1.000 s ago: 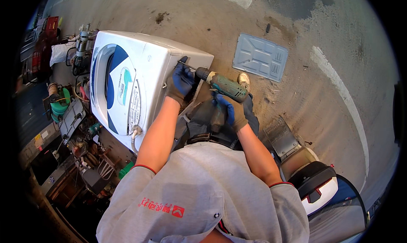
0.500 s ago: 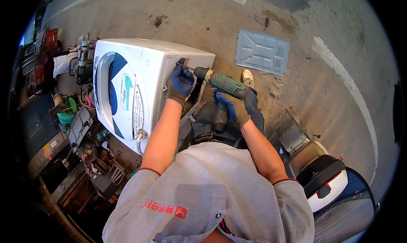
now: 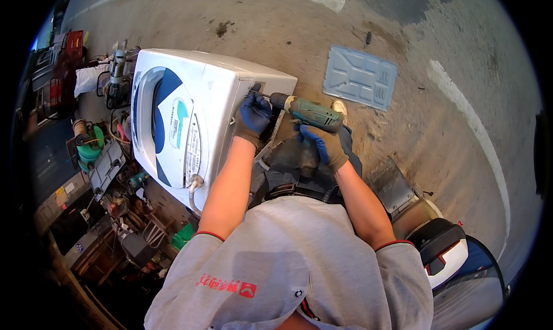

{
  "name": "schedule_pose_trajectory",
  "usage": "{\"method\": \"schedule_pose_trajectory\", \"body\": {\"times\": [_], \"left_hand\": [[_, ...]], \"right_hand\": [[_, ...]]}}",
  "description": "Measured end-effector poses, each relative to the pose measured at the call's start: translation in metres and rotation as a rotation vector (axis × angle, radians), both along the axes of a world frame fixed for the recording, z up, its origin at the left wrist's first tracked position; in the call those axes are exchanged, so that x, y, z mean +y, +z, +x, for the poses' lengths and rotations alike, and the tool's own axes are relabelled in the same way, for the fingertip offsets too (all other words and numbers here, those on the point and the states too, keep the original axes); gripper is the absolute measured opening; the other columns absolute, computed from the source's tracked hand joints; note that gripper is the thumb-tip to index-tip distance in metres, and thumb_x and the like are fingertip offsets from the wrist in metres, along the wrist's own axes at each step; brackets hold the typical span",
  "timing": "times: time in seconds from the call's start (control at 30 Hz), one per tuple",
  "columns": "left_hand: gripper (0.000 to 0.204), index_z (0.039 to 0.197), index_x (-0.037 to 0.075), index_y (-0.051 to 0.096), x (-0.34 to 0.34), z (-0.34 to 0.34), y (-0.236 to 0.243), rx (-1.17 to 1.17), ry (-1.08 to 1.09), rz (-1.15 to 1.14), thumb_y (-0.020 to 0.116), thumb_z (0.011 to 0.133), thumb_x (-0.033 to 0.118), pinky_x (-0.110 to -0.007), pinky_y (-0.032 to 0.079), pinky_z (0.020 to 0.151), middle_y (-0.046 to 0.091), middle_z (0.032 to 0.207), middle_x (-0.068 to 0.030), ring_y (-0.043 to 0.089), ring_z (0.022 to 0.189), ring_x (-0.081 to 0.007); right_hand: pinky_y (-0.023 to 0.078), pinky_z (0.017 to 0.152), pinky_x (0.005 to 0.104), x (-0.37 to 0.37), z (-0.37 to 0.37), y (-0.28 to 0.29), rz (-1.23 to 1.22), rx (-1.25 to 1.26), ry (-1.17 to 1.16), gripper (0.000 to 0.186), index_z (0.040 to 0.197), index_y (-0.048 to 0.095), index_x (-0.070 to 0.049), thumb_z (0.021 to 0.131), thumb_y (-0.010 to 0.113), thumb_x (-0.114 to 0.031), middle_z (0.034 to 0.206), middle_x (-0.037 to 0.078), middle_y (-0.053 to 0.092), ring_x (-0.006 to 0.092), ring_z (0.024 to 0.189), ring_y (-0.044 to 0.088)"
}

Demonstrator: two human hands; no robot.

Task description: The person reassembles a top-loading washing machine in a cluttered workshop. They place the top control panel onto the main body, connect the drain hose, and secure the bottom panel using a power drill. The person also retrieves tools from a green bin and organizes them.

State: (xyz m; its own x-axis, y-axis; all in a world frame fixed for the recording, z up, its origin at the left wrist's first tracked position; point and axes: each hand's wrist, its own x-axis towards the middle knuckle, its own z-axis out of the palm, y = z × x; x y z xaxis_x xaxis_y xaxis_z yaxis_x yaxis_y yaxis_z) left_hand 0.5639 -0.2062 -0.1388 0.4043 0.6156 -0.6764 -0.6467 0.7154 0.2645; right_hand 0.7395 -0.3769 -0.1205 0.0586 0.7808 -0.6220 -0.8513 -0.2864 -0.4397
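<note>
A white top-load washing machine with a blue-and-white lid lies at centre-left, its side open at the lower part. My left hand, in a blue-and-dark glove, is closed at the machine's upper right edge, around the tip of a thin bit; whatever it pinches there is too small to make out. My gloved right hand grips the handle of a green-and-black cordless drill, whose chuck points left toward my left fingers. A grey hose hangs at the machine's lower corner.
A grey-blue ribbed panel lies on the dirty floor ahead. My shoe is beside the drill. Cluttered tools, machinery and a green container crowd the left. A metal plate and a black-and-white box sit at lower right.
The whole view has shifted slightly, with the scene sitting a little further right. Both hands keep about the same hold, drill and bit still at the machine's edge.
</note>
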Motion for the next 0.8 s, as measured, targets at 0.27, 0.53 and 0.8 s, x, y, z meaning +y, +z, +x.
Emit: {"method": "schedule_pose_trajectory", "body": {"times": [0.27,0.53,0.8], "left_hand": [[0.031,0.124,-0.002,0.052,-0.001,0.007,-0.001,-0.007,0.12,-0.042,0.046,0.098,0.014,-0.027,0.051,0.064,0.053,0.075,-0.0001,0.052,0.066,-0.0113],[0.028,0.119,-0.003,0.054,0.0,0.016,0.004,-0.124,0.167,-0.067,0.049,0.097,0.015,-0.025,0.05,0.061,0.047,0.069,0.0041,0.046,0.06,-0.008],[0.021,0.111,0.001,0.057,0.003,0.017,0.0,-0.05,0.17,-0.079,0.05,0.096,0.014,-0.025,0.051,0.06,0.047,0.068,0.005,0.046,0.059,-0.0074]], "right_hand": [[0.055,0.076,0.0282,-0.006,0.011,0.022,-0.008,0.039,-0.049,0.037,0.118,0.061,0.0,0.083,0.07,-0.009,0.103,0.011,0.069,0.0168,0.087,0.066],[0.053,0.076,0.0273,0.002,0.006,0.033,-0.017,-0.028,-0.033,0.037,0.118,0.06,0.0,0.084,0.069,-0.01,0.103,0.01,0.069,0.0158,0.085,0.066],[0.053,0.075,0.0273,0.004,0.005,0.037,-0.014,-0.048,-0.045,0.037,0.118,0.061,-0.001,0.083,0.07,-0.011,0.103,0.01,0.069,0.0155,0.085,0.066]]}}
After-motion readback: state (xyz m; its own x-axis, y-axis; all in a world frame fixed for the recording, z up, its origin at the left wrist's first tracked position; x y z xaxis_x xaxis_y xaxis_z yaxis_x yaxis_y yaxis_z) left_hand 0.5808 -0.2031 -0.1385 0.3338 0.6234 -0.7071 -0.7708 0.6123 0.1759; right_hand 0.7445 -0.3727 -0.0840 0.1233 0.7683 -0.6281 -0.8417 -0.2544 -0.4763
